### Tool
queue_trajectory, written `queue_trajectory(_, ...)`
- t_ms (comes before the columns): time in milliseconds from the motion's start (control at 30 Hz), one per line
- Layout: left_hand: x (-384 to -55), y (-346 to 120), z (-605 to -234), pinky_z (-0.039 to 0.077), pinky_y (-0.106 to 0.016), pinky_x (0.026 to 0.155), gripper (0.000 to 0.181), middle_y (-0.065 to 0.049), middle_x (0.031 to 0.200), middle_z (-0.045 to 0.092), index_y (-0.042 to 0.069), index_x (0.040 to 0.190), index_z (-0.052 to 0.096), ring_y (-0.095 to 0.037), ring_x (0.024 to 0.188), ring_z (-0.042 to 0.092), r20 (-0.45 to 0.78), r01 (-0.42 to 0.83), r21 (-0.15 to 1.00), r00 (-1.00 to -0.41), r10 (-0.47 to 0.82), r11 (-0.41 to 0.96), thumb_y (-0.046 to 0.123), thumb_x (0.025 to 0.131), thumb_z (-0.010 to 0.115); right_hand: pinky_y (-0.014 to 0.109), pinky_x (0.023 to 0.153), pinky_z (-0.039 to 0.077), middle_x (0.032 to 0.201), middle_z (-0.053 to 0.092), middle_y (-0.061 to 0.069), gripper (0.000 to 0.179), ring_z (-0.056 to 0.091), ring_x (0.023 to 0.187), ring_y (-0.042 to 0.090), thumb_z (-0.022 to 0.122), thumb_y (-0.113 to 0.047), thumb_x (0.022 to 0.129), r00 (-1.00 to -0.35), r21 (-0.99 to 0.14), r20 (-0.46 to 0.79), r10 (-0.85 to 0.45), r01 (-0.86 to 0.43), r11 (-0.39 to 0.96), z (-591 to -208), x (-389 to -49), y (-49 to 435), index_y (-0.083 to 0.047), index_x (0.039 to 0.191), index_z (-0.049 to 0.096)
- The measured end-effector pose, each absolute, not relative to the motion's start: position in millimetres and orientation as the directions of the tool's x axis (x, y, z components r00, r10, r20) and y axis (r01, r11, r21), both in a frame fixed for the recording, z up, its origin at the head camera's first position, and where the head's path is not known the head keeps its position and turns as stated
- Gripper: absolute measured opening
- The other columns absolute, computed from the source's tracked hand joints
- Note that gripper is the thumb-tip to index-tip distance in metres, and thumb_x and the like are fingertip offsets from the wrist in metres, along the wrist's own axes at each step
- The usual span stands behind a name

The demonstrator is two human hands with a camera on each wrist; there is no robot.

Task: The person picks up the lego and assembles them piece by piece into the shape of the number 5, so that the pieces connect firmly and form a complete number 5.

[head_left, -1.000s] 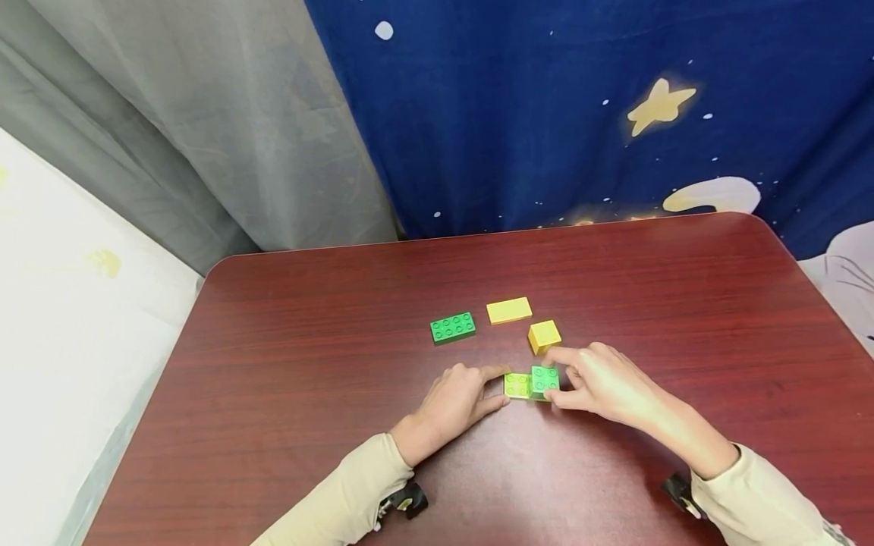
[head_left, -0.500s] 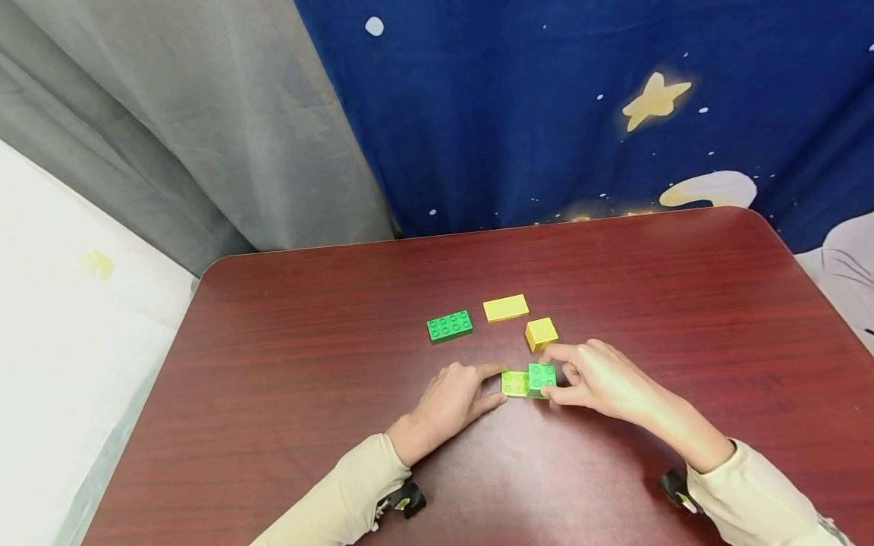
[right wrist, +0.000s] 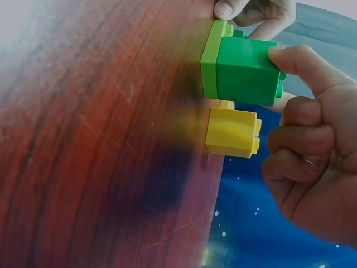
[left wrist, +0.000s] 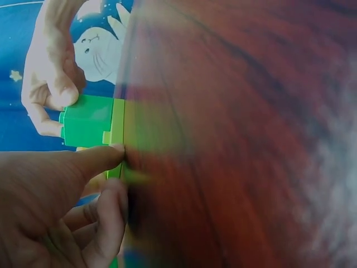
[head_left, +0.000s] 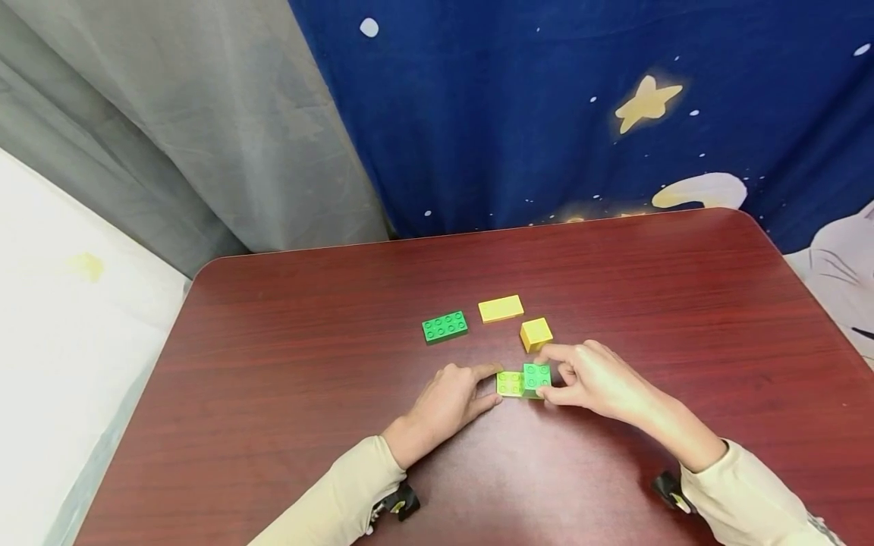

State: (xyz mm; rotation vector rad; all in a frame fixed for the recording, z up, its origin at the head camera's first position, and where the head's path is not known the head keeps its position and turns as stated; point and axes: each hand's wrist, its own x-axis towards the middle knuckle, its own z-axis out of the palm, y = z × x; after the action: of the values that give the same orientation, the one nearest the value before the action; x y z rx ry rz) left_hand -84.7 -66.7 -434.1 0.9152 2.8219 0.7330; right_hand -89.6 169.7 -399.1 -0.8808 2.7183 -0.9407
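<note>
Head view: a lime-green plate [head_left: 508,384] is seen flat on the red-brown table [head_left: 287,364], with a green brick [head_left: 537,377] seated on its right half. The plate's left end is pinched by the left hand [head_left: 447,403]. The green brick is gripped between thumb and forefinger of the right hand [head_left: 595,381]. A yellow brick [head_left: 536,334] is noted just beyond.

Dark red wood-grain table [head_left: 287,394], grey curtain [head_left: 191,136] behind on the left, blue starry night-sky cloth [head_left: 546,114] beside it.
</note>
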Motion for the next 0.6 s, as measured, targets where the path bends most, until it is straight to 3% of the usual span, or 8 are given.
queue_trajectory(300,-85.2,-69.8,-434.7,0.047,-0.023,0.053,0.035,0.000,0.082,0.068,0.018,0.117,0.065,-0.002,0.052,0.050,0.056,0.515,0.472,-0.828,0.558,0.716,0.032,0.085,0.068,0.018,0.045,0.019,0.048,0.027,-0.015,0.022,0.023,0.044,-0.001,0.077,-0.025,0.075,-0.821,-0.586,0.047,-0.570,-0.485,0.650,-396.3,-91.0,166.5,-0.022,0.094,0.065)
queue_trajectory(600,-83.3,-66.7,-435.1,0.047,-0.027,0.051,0.035,0.002,0.082,0.068,0.022,0.118,0.065,-0.007,0.058,0.056,0.040,0.492,0.451,-0.845,0.533,0.745,0.036,0.085,0.067,0.019,0.043,0.022,0.047,0.032,-0.015,0.027,0.028,0.042,0.000,0.079,-0.028,0.073,-0.833,-0.564,0.031,-0.553,-0.471,0.679,-390.5,-88.6,168.6,-0.022,0.097,0.069)
